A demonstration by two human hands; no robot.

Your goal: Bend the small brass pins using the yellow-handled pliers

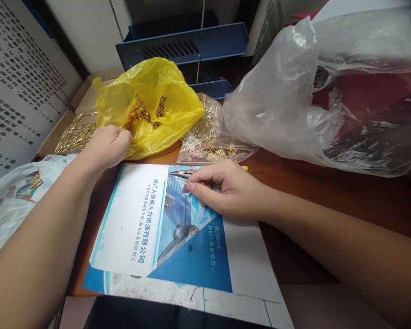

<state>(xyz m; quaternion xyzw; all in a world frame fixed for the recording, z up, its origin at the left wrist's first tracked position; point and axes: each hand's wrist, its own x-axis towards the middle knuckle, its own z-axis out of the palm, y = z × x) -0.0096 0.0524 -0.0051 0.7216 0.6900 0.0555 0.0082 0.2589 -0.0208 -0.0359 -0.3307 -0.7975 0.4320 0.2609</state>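
My left hand (107, 145) is curled into a fist at the lower edge of a yellow plastic bag (147, 103) full of small brass pins; whether it holds any pins is hidden. My right hand (226, 189) rests on a blue and white printed folder (147, 224) and grips small pliers (182, 173), whose metal tip points left and whose yellow handle end shows past the knuckles. A thin brass pin (182, 182) lies by my fingertips, under the pliers' tip.
A clear bag of brass pins (208, 137) lies behind the folder. A cardboard box (71, 132) with more pins sits at the left. A large crumpled clear bag (322, 91) fills the right. Blue plastic trays (188, 45) stand at the back. A white bag (10, 201) lies at the near left.
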